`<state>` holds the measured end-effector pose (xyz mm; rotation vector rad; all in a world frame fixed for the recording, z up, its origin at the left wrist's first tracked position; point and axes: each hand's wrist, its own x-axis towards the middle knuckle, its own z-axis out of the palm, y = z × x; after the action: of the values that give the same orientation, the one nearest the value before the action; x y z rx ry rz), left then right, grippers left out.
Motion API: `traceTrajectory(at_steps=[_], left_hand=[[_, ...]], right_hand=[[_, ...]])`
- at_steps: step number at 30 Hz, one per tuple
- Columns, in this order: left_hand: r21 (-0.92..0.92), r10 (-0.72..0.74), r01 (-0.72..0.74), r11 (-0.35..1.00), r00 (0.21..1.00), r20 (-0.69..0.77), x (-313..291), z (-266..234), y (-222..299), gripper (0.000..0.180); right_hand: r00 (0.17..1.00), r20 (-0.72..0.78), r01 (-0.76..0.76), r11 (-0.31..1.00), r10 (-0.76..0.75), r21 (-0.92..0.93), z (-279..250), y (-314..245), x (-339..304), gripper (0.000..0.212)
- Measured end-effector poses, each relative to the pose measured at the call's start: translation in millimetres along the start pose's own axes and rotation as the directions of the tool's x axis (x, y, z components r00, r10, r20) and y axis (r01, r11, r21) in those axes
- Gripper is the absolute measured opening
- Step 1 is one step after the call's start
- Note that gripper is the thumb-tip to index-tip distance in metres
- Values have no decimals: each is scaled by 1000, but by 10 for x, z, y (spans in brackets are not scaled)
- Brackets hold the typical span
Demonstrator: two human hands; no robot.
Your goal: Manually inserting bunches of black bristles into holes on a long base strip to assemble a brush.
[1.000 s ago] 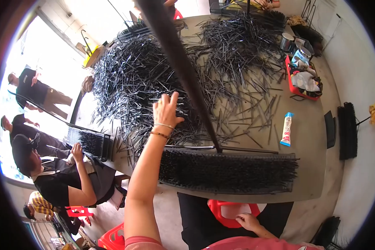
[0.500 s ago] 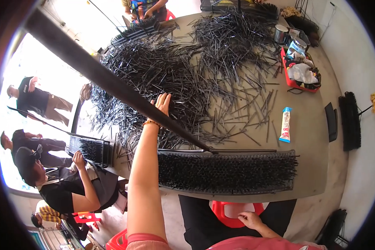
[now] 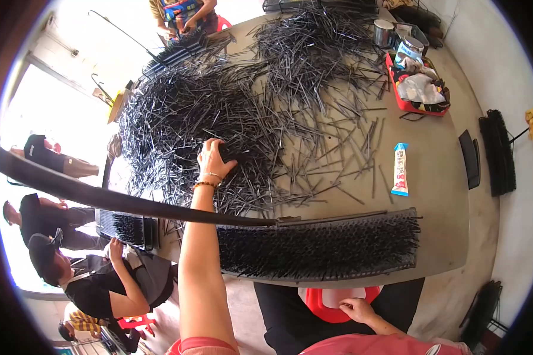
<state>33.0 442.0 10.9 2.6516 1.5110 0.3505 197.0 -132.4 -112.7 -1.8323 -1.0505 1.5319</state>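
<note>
My left hand [image 3: 214, 160] reaches over a big heap of loose black strips [image 3: 172, 112], its fingers bent into the near part and its thumb spread away. No strip shows in its grasp. In front of me on the table lies a long, slightly curved brush head [image 3: 320, 248], densely set with black bristles. A dark pole [image 3: 124, 198] joins its far edge and runs off left, crossing above my left forearm. Below the table edge, my right hand [image 3: 356, 309] rests over my lap, fingers curled together; whatever they may hold is hidden.
A wrapped snack bar [image 3: 400, 170] lies right on the table [image 3: 438, 231]. Beyond it stand a red tray [image 3: 420, 109] with cloths and a metal can [image 3: 383, 34]. At left, a person [image 3: 95, 284] sits by another brush [image 3: 127, 229]. Another person [image 3: 183, 18] works at the far side.
My left hand has gone from lying flat to bent fingers with the thumb apart, and has come slightly nearer. The pole now crosses lower, over my forearm. The whole view has shifted a little.
</note>
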Motion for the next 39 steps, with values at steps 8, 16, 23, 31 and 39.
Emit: traceTrajectory(at_steps=[8,16,23,31,39], left_hand=[[330,23,-85,940,982,189,25,-46,230,87],[317,73,-107,942,990,118,-29,-97,242,70],[63,135,-149,987,973,189,93,-589,568,65],[-205,75,17,979,899,431,418,-276,901,94],[-62,-118,186,981,812,572,236,-261,848,109]], right_hand=[[999,-16,-30,999,31,29,-8,-12,24,23],[999,-37,7,994,-3,113,11,47,36,25],[999,-37,8,993,-3,116,-39,35,30,24],[998,-55,-6,995,12,98,9,95,61,25],[996,-67,-42,977,57,208,-27,155,42,23]])
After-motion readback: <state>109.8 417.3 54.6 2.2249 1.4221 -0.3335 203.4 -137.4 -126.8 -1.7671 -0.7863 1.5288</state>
